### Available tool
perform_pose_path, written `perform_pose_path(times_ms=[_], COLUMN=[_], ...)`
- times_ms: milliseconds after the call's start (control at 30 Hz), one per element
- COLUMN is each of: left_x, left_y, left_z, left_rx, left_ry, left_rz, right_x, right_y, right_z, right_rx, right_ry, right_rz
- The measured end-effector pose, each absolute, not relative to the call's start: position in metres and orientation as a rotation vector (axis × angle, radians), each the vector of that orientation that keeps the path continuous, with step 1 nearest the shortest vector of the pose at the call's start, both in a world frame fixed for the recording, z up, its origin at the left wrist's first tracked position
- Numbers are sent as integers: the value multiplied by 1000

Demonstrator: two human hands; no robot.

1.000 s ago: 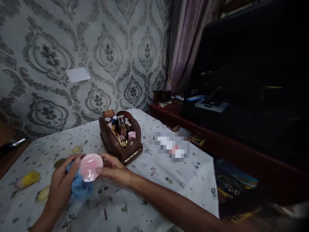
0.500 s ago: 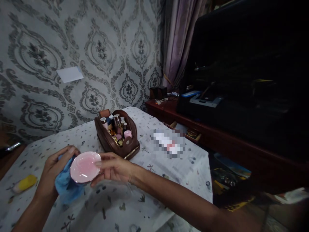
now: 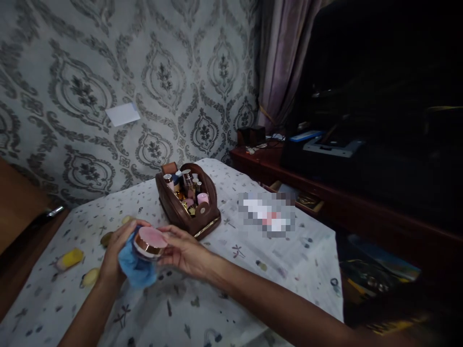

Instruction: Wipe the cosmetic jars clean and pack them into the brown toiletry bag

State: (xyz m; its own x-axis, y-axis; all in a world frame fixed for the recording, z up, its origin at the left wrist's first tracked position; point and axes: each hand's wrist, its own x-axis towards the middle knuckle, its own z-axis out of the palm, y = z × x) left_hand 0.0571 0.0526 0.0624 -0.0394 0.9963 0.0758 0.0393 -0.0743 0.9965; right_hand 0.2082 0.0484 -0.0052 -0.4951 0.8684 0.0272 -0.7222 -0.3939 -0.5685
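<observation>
A round cosmetic jar point(image 3: 152, 241) with a pink top and a shiny copper-coloured band is held between both hands, tilted a little. My right hand point(image 3: 183, 250) grips its right side with thumb and fingers. On the other side, my left hand point(image 3: 117, 248) holds a crumpled blue cloth point(image 3: 137, 267) against the jar. Just beyond the hands stands an open brown bag point(image 3: 188, 217), filled with several bottles and jars, some with silver or pink caps.
The patterned white cloth point(image 3: 217, 294) covers the table. A yellow object point(image 3: 70, 259) lies at the left. A blurred-out flat item point(image 3: 267, 214) lies right of the bag. Beyond it are an open drawer point(image 3: 314, 205) and a dark red desk point(image 3: 253, 161).
The jar has been tipped so its copper-coloured side band now shows. The view has shifted left, so the bag, hands and table appear further right.
</observation>
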Motion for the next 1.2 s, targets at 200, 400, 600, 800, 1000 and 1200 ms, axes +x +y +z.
perform_pose_path(times_ms=[200,400,600,800,1000,1200], left_x=[52,68,86,96,100,101], left_y=[50,56,106,173,188,183], left_z=[64,90,126,132,132,131], left_rx=[1353,1598,2256,3031,3156,3161], left_ry=[1272,1282,1242,1159,1390,1377], left_rz=[1208,1256,1277,650,-36,52], right_x=[204,223,260,301,321,312], right_y=[35,30,42,78,111,132], right_z=[0,30,76,98,106,109], right_rx=[-445,-460,-516,-572,-868,-1309], right_ry=[-795,-993,-1077,-1087,-1358,-1841], right_rz=[1962,1874,1646,1388,1070,292])
